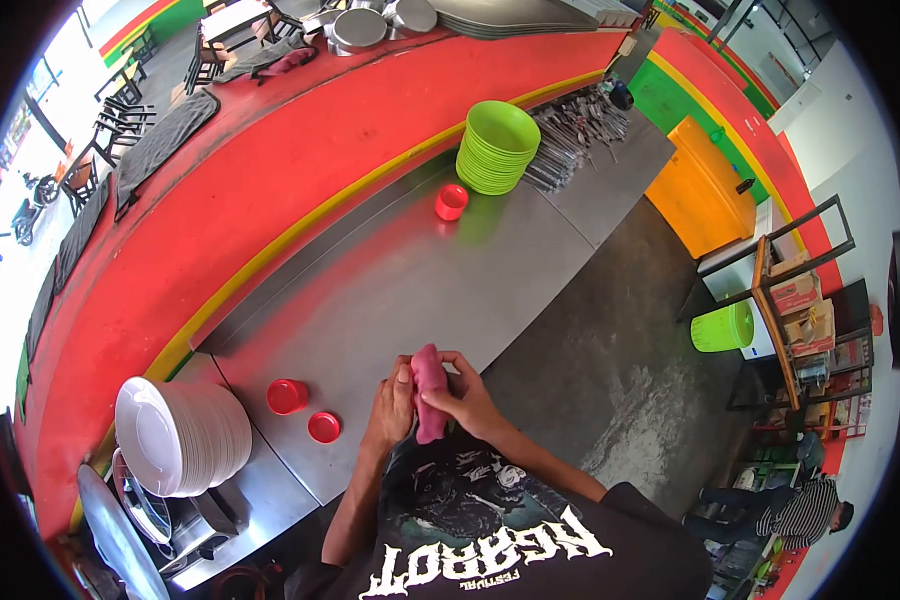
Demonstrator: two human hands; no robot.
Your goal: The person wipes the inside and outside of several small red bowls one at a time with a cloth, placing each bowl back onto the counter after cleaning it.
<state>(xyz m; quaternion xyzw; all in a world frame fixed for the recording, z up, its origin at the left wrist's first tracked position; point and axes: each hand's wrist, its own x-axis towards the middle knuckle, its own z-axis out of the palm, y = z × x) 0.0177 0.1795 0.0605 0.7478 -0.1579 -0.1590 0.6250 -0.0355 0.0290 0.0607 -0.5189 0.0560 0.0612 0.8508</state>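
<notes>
Both of my hands are closed on a pink cloth (429,392), bunched up close to my shirt at the near edge of the metal counter (370,290). My left hand (394,402) grips its left side, and my right hand (465,396) holds the right side with the thumb across it. Two small red cups, one (287,396) and another (324,427), rest on the counter left of my hands. Farther off, a third red cup (452,202) stands beside a stack of green bowls (496,150).
Many pieces of cutlery (580,130) lie beyond the bowls. Stacked white plates (185,437) stand at the left end. A red wall (300,170) runs along the counter's far side. At lower right is a person in a striped top (802,512), near a shelf.
</notes>
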